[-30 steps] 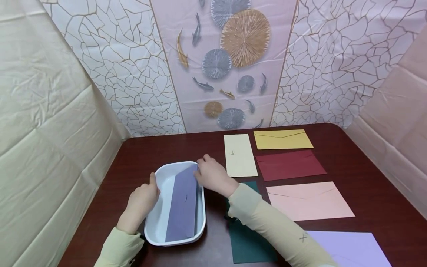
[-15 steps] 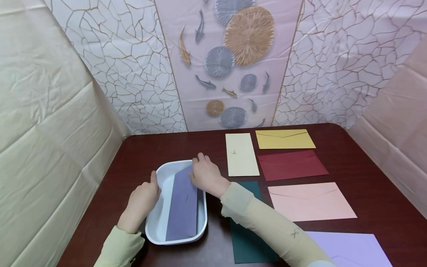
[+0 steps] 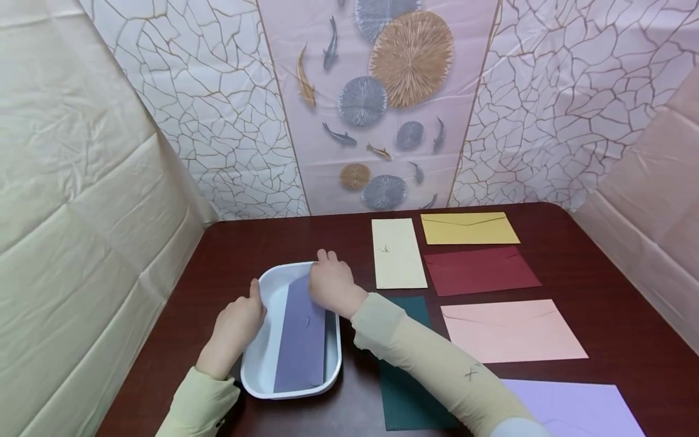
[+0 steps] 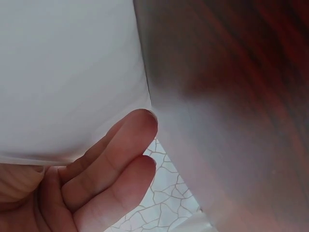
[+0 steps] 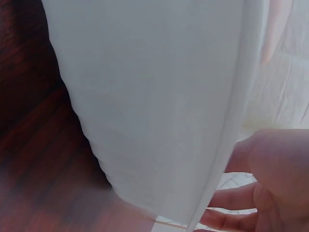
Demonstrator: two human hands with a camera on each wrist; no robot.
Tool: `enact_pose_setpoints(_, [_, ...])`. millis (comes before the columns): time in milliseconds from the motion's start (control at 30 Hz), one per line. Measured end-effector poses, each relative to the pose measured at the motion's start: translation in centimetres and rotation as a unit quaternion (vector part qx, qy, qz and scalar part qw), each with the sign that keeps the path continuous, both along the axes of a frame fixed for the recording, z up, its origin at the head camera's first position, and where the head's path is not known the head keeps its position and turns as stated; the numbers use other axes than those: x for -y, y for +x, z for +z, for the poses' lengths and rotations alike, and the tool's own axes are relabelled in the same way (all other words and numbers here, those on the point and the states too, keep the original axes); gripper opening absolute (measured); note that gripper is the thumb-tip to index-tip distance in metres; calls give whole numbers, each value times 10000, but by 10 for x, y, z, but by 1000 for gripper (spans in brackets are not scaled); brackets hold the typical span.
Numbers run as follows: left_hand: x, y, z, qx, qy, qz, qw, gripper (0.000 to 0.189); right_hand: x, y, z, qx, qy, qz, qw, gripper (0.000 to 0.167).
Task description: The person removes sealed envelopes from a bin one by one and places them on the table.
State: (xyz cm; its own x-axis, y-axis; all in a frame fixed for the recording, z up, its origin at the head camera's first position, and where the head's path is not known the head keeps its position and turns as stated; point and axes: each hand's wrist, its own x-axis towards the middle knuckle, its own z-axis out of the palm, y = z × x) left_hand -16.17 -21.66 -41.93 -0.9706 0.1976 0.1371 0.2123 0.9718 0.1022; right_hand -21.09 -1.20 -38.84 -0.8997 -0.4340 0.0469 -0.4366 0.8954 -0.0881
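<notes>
A long purple envelope (image 3: 300,340) lies lengthwise in a white plastic tray (image 3: 266,358), towards its right side. At the tray's left rim, my left hand (image 3: 235,328) grips the edge. Its thumb lies along the rim in the head view, and its fingers (image 4: 120,150) are against the outside in the left wrist view. My right hand (image 3: 333,284) holds the far end of the purple envelope with bent fingers at the tray's far right corner. That hand covers the contact. In the right wrist view, its fingers (image 5: 231,198) are partly hidden behind the rim.
Right of the tray lie envelopes: dark green (image 3: 415,394) partly under my right sleeve, cream (image 3: 400,255), yellow (image 3: 469,228), dark red (image 3: 483,271), pink (image 3: 513,332) and lilac (image 3: 579,403). Patterned cloth (image 3: 235,109) hangs behind the dark wooden table (image 3: 246,243).
My right hand has shifted left and slightly inward over the tray's far right corner, covering more of the envelope's far end. My left hand keeps its hold on the rim.
</notes>
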Motion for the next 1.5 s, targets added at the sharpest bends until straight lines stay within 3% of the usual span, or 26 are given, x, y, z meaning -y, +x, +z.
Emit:
enact_pose_setpoints(233, [-3,1,-1,-28,-50,-13,10000,52,10,1,-3,-109,842,182,9962,32])
enact_pose_setpoints(567, [-2,0,5,164,-102,58,9998,54,11,-6,-2,-356,726,84,9967,35])
enact_pose_setpoints(767, [-2,0,5,249,-68,94,9996,55,8,-8,8,-237,226,-51,9994,31])
enact_pose_setpoints(1000, [-6,-1,3,200,-48,57,9998,54,4,-3,16,-211,-541,250,9980,29])
enact_pose_setpoints(1167, [-8,0,4,211,-83,28,9997,54,-5,-2,26,-94,-1395,385,9894,24])
enact_pose_setpoints(1333, [-10,0,7,311,-63,67,9995,55,-27,0,34,-165,-1991,188,9797,44])
enact_pose_setpoints(1500, [-8,-1,7,445,-53,90,9990,56,-59,1,27,149,-2418,-107,9701,53])
